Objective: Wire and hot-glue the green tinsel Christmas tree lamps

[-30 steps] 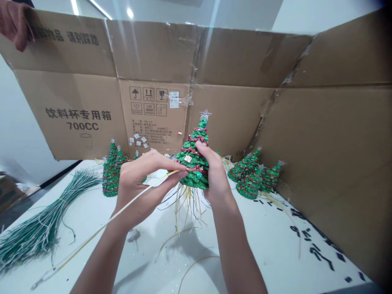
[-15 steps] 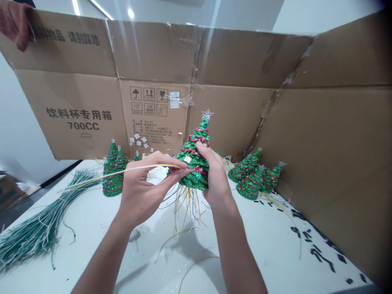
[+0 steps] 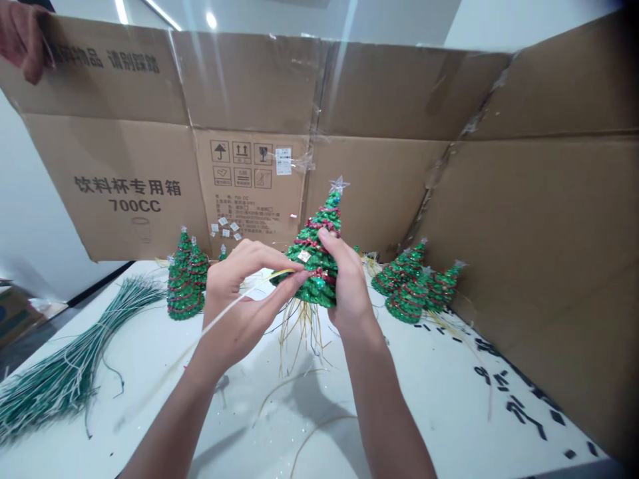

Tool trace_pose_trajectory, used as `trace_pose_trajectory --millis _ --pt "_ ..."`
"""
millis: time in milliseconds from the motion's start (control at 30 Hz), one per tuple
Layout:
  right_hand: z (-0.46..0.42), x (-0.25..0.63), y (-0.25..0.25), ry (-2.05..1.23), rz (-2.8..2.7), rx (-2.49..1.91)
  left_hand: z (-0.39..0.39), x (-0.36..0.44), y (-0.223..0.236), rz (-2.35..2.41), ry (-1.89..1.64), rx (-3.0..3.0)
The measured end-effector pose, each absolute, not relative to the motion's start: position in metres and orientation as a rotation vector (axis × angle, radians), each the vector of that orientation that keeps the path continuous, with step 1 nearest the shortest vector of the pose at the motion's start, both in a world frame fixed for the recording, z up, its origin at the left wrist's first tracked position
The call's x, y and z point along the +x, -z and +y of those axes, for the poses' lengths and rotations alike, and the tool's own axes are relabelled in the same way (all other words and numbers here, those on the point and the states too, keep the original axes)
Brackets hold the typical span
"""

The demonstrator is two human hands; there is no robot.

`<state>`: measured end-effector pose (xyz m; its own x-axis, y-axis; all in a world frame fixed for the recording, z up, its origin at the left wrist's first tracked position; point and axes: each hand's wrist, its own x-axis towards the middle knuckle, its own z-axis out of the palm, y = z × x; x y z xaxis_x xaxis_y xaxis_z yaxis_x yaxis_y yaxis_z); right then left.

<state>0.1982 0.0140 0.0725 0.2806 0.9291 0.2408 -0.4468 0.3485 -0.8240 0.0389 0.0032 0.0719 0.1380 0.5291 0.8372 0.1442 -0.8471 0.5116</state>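
My right hand (image 3: 351, 283) grips a small glittery green Christmas tree (image 3: 319, 233) from its right side, the thumb lying across its front. Red garland winds round the tree, a clear star tops it, and yellow and dark wires (image 3: 302, 326) hang below its base. Between thumb and forefinger, my left hand (image 3: 244, 299) pinches a thin white and yellow wire (image 3: 234, 303) against the lower left of the tree. The wire's tip is hidden by the fingertips. A small pale square tag (image 3: 304, 255) shows on the tree just above the pinch.
Tall cardboard (image 3: 389, 93) walls the back and right of the white table (image 3: 249, 432). Small trees stand left (image 3: 184, 279) and right (image 3: 414, 286). A bundle of green and white wires (image 3: 74, 359) lies left, black scraps (image 3: 519, 409) right. Another person's hand (image 3: 22, 40) holds the cardboard.
The wire's loose end has swung down, from stretching out to the left to hanging across my left wrist. The tree has shifted very slightly; both hands keep their grip.
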Motion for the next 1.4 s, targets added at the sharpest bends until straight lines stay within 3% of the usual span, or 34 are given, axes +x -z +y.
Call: trace_pose_trajectory --millis 367,667,1133,1400 --pt "0.017 0.184 -0.069 -1.449 -0.772 -0.564 0.014 0.03 -0.072 0.787 -1.648 1.839" --pt "0.017 0.172 -0.06 -1.48 -0.808 -0.639 0.014 0.026 -0.071 0.955 -1.737 1.817" --pt "0.023 0.172 -0.06 -1.63 -0.85 -0.592 0.024 0.009 -0.073 0.793 -1.551 1.871" --pt "0.025 0.172 -0.062 -1.648 -0.748 -0.617 0.032 0.016 -0.067 0.83 -1.64 1.606"
